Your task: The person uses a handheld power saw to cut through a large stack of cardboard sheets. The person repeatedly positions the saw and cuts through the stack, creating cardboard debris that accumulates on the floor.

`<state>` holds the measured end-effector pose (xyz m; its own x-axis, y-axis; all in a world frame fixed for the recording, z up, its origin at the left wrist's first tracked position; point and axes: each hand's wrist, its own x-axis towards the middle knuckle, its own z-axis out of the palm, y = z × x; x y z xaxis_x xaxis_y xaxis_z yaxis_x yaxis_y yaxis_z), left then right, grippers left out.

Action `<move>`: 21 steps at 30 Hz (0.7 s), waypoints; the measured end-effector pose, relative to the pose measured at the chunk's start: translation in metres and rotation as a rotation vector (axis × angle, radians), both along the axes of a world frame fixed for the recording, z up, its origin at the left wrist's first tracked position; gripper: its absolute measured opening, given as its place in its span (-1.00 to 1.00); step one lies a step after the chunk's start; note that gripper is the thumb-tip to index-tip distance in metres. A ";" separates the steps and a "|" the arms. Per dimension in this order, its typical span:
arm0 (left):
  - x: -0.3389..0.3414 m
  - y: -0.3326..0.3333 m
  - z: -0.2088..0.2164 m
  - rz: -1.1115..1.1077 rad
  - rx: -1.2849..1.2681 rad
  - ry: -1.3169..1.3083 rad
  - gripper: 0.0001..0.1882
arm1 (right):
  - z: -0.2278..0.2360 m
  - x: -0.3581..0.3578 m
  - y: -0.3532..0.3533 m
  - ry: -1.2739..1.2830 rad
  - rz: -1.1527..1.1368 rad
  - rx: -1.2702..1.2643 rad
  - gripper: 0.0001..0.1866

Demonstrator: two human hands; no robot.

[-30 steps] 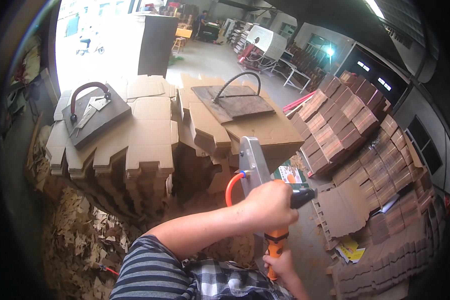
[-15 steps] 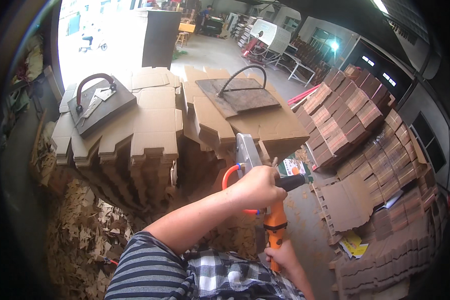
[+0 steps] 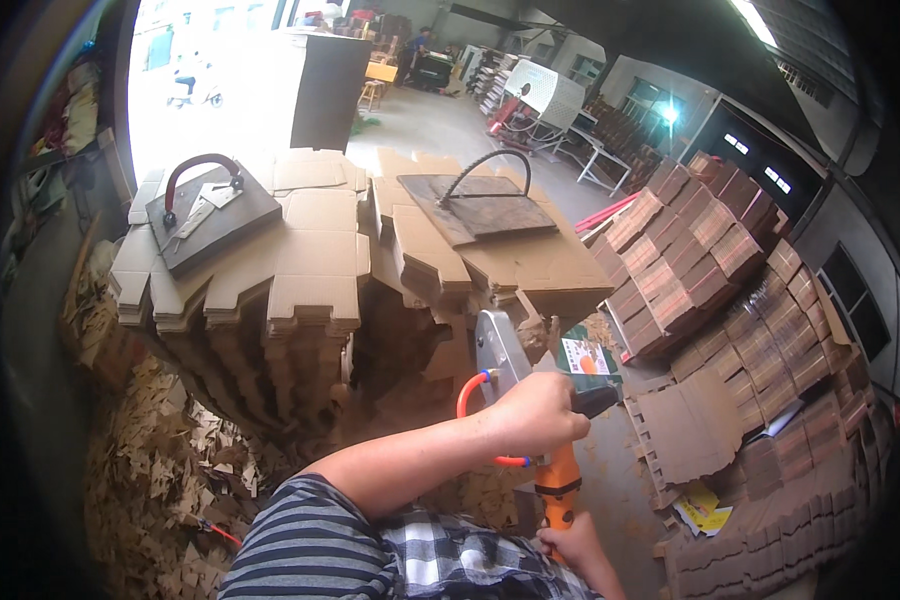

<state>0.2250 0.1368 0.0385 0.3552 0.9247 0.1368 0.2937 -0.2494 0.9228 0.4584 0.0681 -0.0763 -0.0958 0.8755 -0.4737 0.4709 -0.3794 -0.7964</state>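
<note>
Both my hands are closed on an orange hand-held power tool (image 3: 558,470) with a grey metal head and an orange hose looped at its side. My left hand (image 3: 538,414) wraps the black side handle (image 3: 598,402). Lower down, my right hand (image 3: 576,543) grips the rear end of the orange body. The tool's metal head (image 3: 500,345) points away from me, close to the near lower side of the right stack of die-cut cardboard sheets (image 3: 555,262). Whether it touches the cardboard I cannot tell. A left stack of cardboard sheets (image 3: 315,265) stands beside it.
Flat plates with curved handles lie on the stacks: a dark plate (image 3: 205,225) left, a brown plate (image 3: 490,215) right. Cardboard scraps (image 3: 160,480) cover the floor at left. Bundled cardboard (image 3: 780,510) is piled along the right. A person (image 3: 415,52) stands far back.
The tool and my left hand have moved down, drawing the metal head away from the right stack's near edge. My view has shifted slightly. Both hands keep their grip.
</note>
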 end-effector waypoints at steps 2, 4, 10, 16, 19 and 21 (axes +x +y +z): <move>0.001 0.002 0.008 0.023 0.053 0.024 -0.67 | 0.004 -0.002 0.003 0.009 -0.018 0.035 -0.87; -0.002 0.002 0.022 0.051 0.121 0.020 -0.67 | 0.012 -0.008 0.010 -0.001 -0.043 0.046 -0.87; -0.002 0.022 -0.003 0.084 0.031 0.012 -0.68 | 0.011 -0.010 0.026 -0.036 0.020 -0.018 -0.89; 0.004 0.018 -0.012 0.070 -0.117 -0.001 -0.68 | -0.001 0.001 0.016 -0.053 0.040 -0.075 -0.89; 0.004 0.015 -0.026 0.072 -0.284 -0.047 -0.70 | -0.002 -0.005 0.007 -0.182 0.115 -0.019 -0.85; 0.012 0.010 -0.032 0.044 -0.238 0.009 -0.71 | -0.022 0.010 -0.001 -0.258 0.170 0.089 -0.81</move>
